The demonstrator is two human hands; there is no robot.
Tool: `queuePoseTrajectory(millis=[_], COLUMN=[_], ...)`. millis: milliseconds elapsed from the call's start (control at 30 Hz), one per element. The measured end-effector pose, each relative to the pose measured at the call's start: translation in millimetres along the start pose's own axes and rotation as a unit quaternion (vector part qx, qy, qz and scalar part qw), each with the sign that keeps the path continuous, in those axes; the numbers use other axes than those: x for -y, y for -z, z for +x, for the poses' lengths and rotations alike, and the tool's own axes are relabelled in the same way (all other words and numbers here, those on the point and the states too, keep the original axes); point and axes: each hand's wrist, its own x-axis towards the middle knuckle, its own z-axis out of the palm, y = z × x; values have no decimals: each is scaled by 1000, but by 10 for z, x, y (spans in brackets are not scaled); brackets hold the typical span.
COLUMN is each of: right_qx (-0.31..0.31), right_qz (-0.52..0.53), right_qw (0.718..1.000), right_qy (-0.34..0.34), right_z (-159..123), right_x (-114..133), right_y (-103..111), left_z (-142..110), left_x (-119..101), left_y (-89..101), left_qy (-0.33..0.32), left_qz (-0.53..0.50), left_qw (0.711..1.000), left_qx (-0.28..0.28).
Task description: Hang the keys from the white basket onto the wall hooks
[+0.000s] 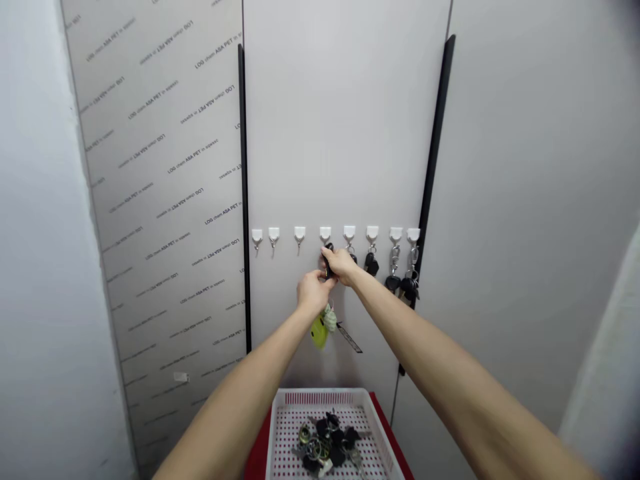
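Note:
Both of my hands meet just below a white adhesive hook (325, 233) on the cabinet door. My right hand (341, 263) is closed around the upper part of a black key fob (329, 261). Just below it, my left hand (314, 289) pinches the fob's lower end. A yellow-green charm (319, 331), a pale green knobbly charm (329, 319) and a dark strap (349, 337) dangle beneath my left hand. Whether the fob's ring sits on the hook is hidden by my fingers.
Three hooks (299, 233) to the left carry no keys. Bunches of black-headed keys (393, 283) hang from the hooks to the right. Below, a white perforated basket (383, 427) holds a pile of keys (330, 440) on a red surface (257, 447). Black handle strips (243, 200) edge the door.

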Motion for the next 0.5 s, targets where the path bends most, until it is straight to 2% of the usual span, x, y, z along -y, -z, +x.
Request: queuePoseTrajectory(millis=[67,133,300,367,500], right_qx=[24,18,-87,-67,3], right_qz=[-4,-27,-92,-87,-32], right_qw=[1000,999,977,981,998], right_qy=[-11,8,169,159,59], right_z=[-24,-64,-107,-71,20], right_x=[-45,-90,-85,-28,46], right_y=[3,6,19,18,-4], left_z=[-14,-42,-73,-48,16], left_x=[40,76,65,24,-24], left_y=[-47,-85,-76,-51,-31], left_qy=[1,2,-18,-27,-16], left_qz=[17,28,10,6,10], left_qw=[1000,999,1000,1000,1000], left_qx=[14,24,14,5,-2])
